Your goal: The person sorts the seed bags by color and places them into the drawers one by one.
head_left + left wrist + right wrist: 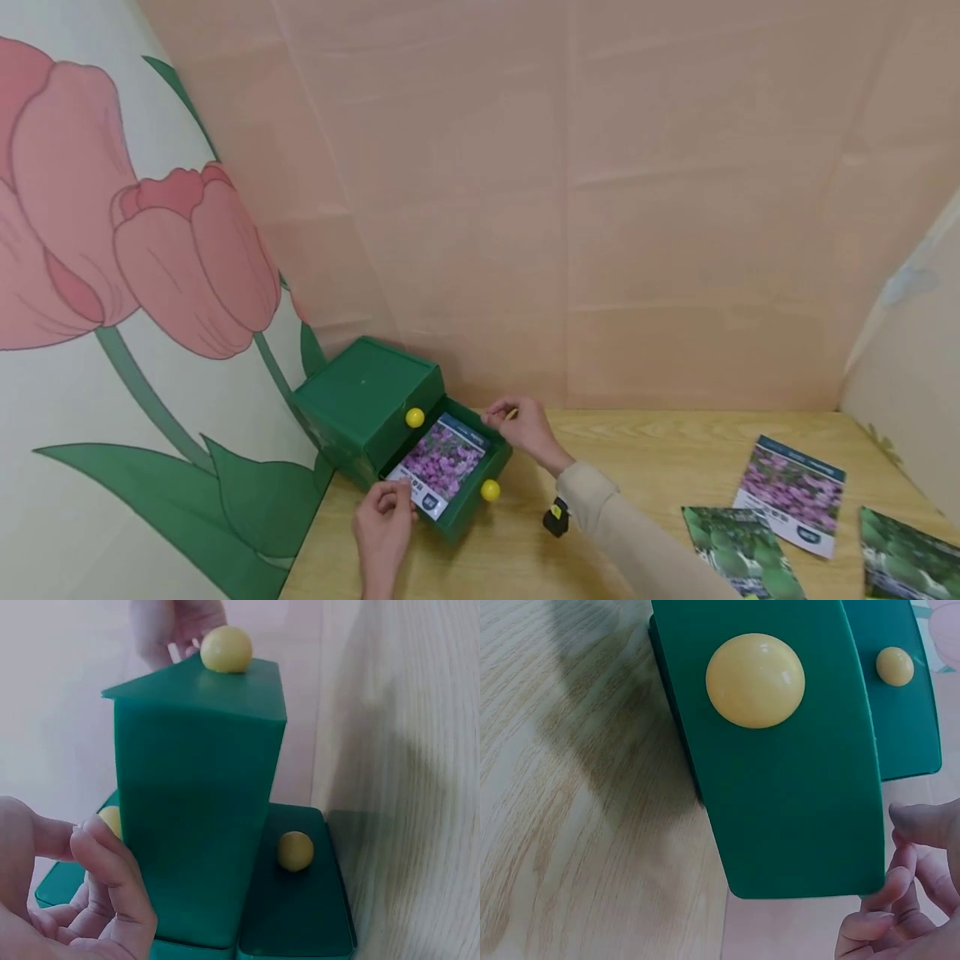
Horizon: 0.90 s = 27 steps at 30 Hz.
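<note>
A green drawer unit (367, 392) with yellow knobs stands in the left corner, its middle drawer (468, 517) pulled out. Inside that drawer lies a packet (442, 458) printed with pink-purple flowers. My left hand (384, 529) is at the drawer's near side, fingertips over the packet's lower-left corner, fingers loosely bent. In the left wrist view its thumb and index tips come close, and no packet shows between them. Beside the drawer's far right corner is my right hand (525, 429). Its fingers (896, 889) are bent near the drawer front, with nothing visible between them.
On the right of the wooden table (637, 467) lie another purple-flower packet (795, 492), a green-patterned packet (738, 550) partly over it, and a second green one (911, 554). A black device (556, 518) shows by the right wrist. Walls rise behind and left.
</note>
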### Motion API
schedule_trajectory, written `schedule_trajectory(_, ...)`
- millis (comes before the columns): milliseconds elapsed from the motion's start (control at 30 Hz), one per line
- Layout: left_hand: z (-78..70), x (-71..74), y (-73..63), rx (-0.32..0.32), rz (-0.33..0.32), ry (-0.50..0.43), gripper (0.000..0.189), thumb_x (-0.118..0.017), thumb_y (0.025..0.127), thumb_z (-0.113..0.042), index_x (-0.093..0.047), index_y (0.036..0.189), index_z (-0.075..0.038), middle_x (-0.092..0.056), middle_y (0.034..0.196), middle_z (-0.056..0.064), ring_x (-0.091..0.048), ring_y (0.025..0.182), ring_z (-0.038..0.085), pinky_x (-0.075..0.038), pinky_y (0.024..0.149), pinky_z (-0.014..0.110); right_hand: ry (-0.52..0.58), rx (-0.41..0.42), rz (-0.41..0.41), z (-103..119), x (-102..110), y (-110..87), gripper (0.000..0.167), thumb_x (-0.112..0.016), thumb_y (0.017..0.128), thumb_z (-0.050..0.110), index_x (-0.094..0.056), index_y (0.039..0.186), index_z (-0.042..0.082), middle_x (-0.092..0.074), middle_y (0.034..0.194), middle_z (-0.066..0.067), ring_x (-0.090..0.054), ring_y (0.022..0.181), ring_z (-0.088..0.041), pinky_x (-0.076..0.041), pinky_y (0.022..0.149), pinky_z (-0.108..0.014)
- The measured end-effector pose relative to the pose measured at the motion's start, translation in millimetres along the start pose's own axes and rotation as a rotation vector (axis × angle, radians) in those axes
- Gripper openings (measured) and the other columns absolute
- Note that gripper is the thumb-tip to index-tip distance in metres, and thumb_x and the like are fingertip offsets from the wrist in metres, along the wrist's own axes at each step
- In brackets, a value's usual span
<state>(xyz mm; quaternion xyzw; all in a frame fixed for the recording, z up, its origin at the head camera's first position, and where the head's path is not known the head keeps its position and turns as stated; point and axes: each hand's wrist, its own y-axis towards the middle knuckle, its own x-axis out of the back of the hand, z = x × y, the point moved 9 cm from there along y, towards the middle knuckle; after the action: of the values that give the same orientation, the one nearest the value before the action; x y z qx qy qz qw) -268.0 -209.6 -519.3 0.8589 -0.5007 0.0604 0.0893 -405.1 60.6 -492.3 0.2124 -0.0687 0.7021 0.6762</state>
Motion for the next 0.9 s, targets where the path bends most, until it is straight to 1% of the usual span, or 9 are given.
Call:
schedule_trajectory(67, -3.0, -2.0, -1.7, -0.007, 0.012, -0.007, 0.015, -0.072, 0.102, -0.011, -0.070, 0.096, 0.003, -0.070, 0.071, 0.009, -0.065, 0.055, 0.017, -0.057, 0.052, 0.025, 0.003, 0.002, -0.009, 0, 5, -0.7, 0.007, -0.085, 0.093, 0.014, -0.080, 0.089, 0.013, -0.072, 0.087, -0.001, -0.062, 0.077, -0.019, -0.053, 0.061, -0.027)
schedule_trajectory(200, -4.9, -4.7, -5.4, 0.004, 0.028, -0.031, 0.012, -0.073, 0.100, -0.008, -0.070, 0.095, 0.003, -0.070, 0.071, 0.009, -0.065, 0.055, 0.016, -0.058, 0.052, 0.027, 0.000, 0.010, -0.021, 0, 12, -3.7, 0.006, -0.084, 0.092, 0.012, -0.080, 0.089, 0.012, -0.071, 0.086, -0.002, -0.060, 0.076, -0.018, -0.052, 0.061, -0.026)
schedule_trajectory(333, -5.1, -7.8, -7.6, 0.024, 0.044, -0.047, 0.011, -0.073, 0.100, -0.007, -0.070, 0.096, 0.002, -0.070, 0.073, 0.013, -0.065, 0.056, 0.016, -0.059, 0.052, 0.028, -0.001, 0.000, -0.018, -1, 18, -8.1, 0.005, -0.085, 0.093, 0.015, -0.081, 0.093, 0.012, -0.071, 0.089, -0.003, -0.061, 0.077, -0.019, -0.053, 0.061, -0.026)
schedule_trajectory(467, -11.9, -12.8, -9.7, 0.015, 0.065, -0.059, 0.011, -0.072, 0.101, -0.008, -0.069, 0.098, 0.002, -0.072, 0.077, 0.020, -0.065, 0.055, 0.017, -0.057, 0.051, 0.026, -0.018, 0.005, -0.021, 0, 30, -12.5, 0.010, -0.085, 0.093, 0.021, -0.081, 0.096, 0.013, -0.070, 0.090, -0.002, -0.060, 0.075, -0.019, -0.052, 0.060, -0.026)
schedule_trajectory(533, -16.5, -16.1, -12.0, 0.010, 0.081, -0.064, 0.011, -0.072, 0.101, -0.008, -0.069, 0.099, 0.001, -0.072, 0.078, 0.020, -0.065, 0.054, 0.017, -0.055, 0.050, 0.025, -0.024, 0.018, -0.021, 1, 37, -15.6, 0.011, -0.085, 0.093, 0.022, -0.081, 0.097, 0.013, -0.070, 0.089, -0.002, -0.059, 0.073, -0.018, -0.051, 0.060, -0.025)
schedule_trajectory(667, -24.4, -23.6, -19.9, 0.006, 0.123, -0.080, 0.012, -0.071, 0.102, -0.009, -0.067, 0.100, 0.002, -0.070, 0.076, 0.018, -0.065, 0.053, 0.017, -0.055, 0.048, 0.025, -0.037, 0.026, -0.012, -1, 50, -24.9, 0.009, -0.085, 0.094, 0.021, -0.081, 0.098, 0.014, -0.070, 0.089, -0.002, -0.058, 0.072, -0.019, -0.050, 0.061, -0.025)
schedule_trajectory(800, -30.4, -33.1, -28.4, 0.001, 0.174, -0.122, 0.014, -0.071, 0.102, -0.009, -0.065, 0.101, 0.004, -0.068, 0.073, 0.014, -0.065, 0.053, 0.016, -0.056, 0.049, 0.025, -0.047, 0.002, -0.009, -8, 65, -34.4, 0.009, -0.084, 0.094, 0.021, -0.081, 0.101, 0.016, -0.070, 0.091, -0.001, -0.058, 0.071, -0.020, -0.050, 0.059, -0.025)
schedule_trajectory(900, -32.4, -40.4, -32.9, -0.001, 0.207, -0.145, 0.014, -0.071, 0.102, -0.009, -0.065, 0.102, 0.004, -0.067, 0.073, 0.012, -0.065, 0.054, 0.016, -0.057, 0.049, 0.025, -0.052, -0.008, -0.010, -13, 76, -39.9, 0.013, -0.084, 0.095, 0.023, -0.081, 0.104, 0.015, -0.071, 0.093, -0.002, -0.059, 0.073, -0.020, -0.051, 0.059, -0.026)
